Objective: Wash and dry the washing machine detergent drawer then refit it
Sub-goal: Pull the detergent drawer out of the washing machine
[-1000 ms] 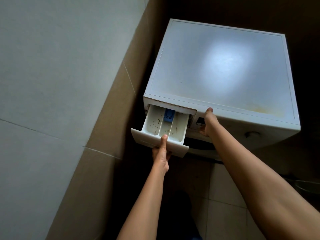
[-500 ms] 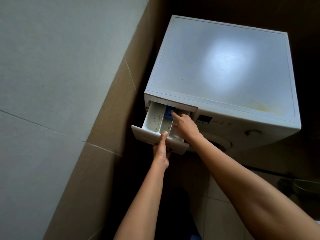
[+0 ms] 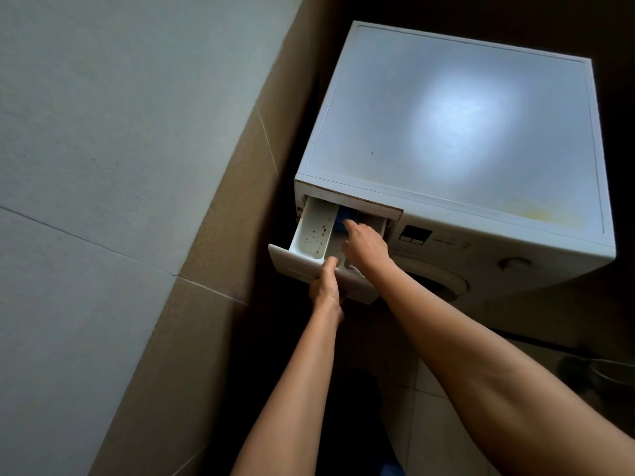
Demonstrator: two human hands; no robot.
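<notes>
A white washing machine (image 3: 464, 139) stands in a dim corner. Its white detergent drawer (image 3: 314, 235) is pulled partly out at the top left of the front, and dark specks dot the left compartment. My left hand (image 3: 326, 285) grips the drawer's front panel from below, thumb on the top edge. My right hand (image 3: 364, 245) reaches into the drawer from above, with its index finger pressing on the blue insert (image 3: 343, 219) at the back of the middle compartment. The right compartment is mostly hidden by that hand.
A tiled wall (image 3: 120, 166) runs close along the machine's left side. The control panel display (image 3: 414, 234), a round dial (image 3: 513, 262) and the door (image 3: 443, 286) lie right of the drawer. The floor (image 3: 433, 407) below is dark, with a basin (image 3: 615, 372) at the right edge.
My right hand left the machine's front panel, moved left into the drawer and now presses the blue insert. My left hand kept its grip on the drawer front.
</notes>
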